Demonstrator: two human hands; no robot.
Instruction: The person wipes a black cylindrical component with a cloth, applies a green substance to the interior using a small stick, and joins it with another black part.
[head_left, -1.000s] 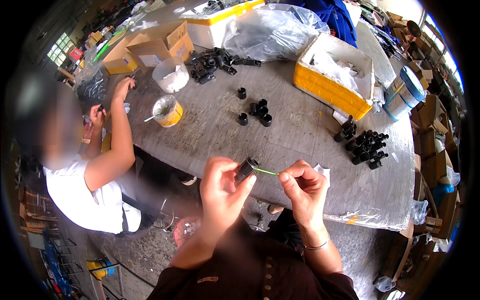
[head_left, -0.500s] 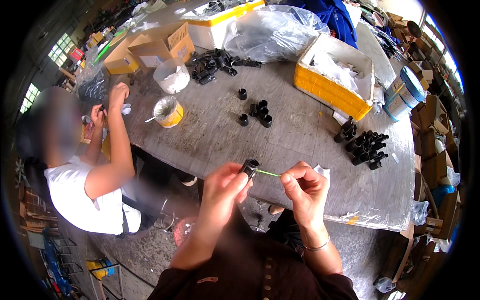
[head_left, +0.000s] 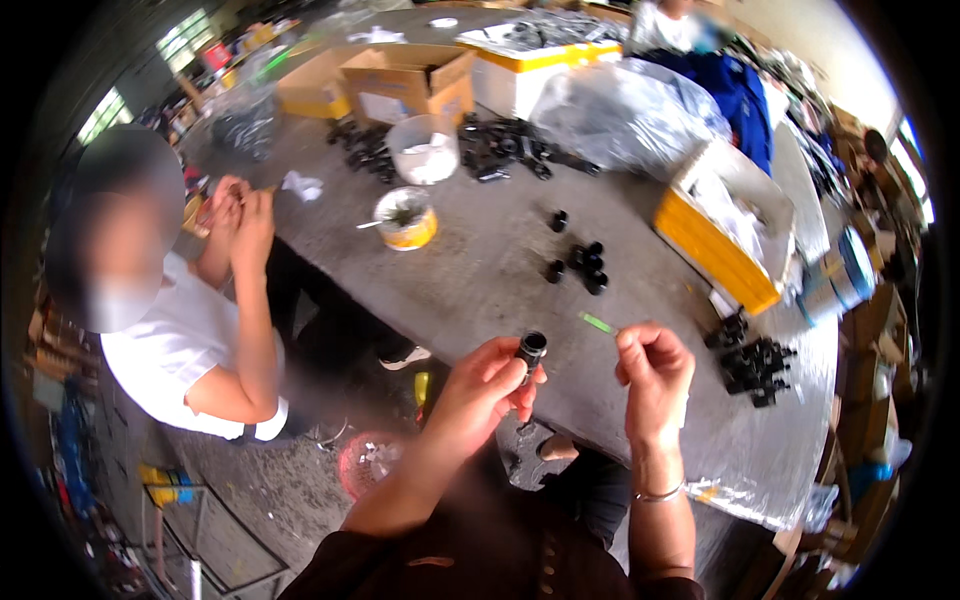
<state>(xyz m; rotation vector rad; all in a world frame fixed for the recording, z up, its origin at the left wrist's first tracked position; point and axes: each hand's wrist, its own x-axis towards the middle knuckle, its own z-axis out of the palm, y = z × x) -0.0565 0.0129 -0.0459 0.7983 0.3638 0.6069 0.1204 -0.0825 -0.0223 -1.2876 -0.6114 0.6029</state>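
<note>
My left hand is closed around a short black cylindrical tube, held upright with its open round end facing up. To the right of it, the thumb and fingers of my right hand pinch a thin bright green stick, whose free end points up and left, apart from the tube. Both hands are over the near edge of the grey table. Beyond them stand several short black cylinders, and one more black cylinder farther back.
More black parts stand clustered at the right, near a blue-and-white bucket and a yellow-edged foam box. A tin, a white tub and cardboard boxes sit farther back. At the left a co-worker handles something small.
My right hand has drawn the green stick away from the black tube, to the right. The whole view has shifted. The co-worker's hands have come together.
</note>
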